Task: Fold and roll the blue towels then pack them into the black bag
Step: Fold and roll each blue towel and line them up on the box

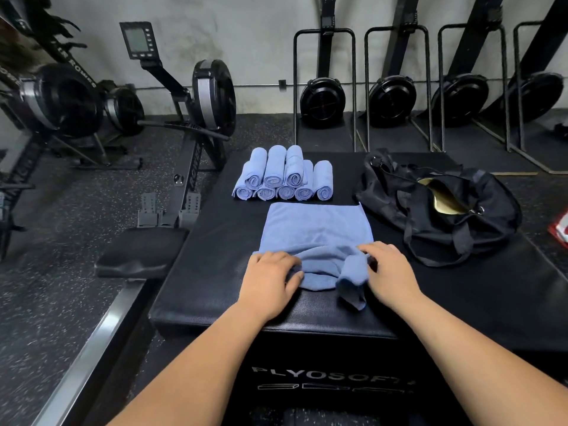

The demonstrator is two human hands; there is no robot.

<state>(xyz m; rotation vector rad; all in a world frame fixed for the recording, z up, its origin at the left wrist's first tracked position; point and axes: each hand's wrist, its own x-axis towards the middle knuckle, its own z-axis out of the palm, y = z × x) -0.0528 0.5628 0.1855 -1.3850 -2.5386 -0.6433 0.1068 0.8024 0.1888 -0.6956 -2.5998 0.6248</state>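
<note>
A folded blue towel (316, 229) lies flat on the black padded box (215, 272), its near end bunched into the start of a roll. My left hand (272, 279) grips the left side of that bunched end. My right hand (388, 272) grips the right side, where a loose corner hangs toward the box's front edge. Behind the towel, several rolled blue towels (284, 176) are stacked in two layers. The black bag (439, 210) sits to the right, unzipped, with a pale lining showing.
Rowing machines (196, 118) stand to the left, one seat (141, 253) close beside the box. More upright rowers (393, 99) line the back wall. A red and white object (561, 229) lies at the right edge.
</note>
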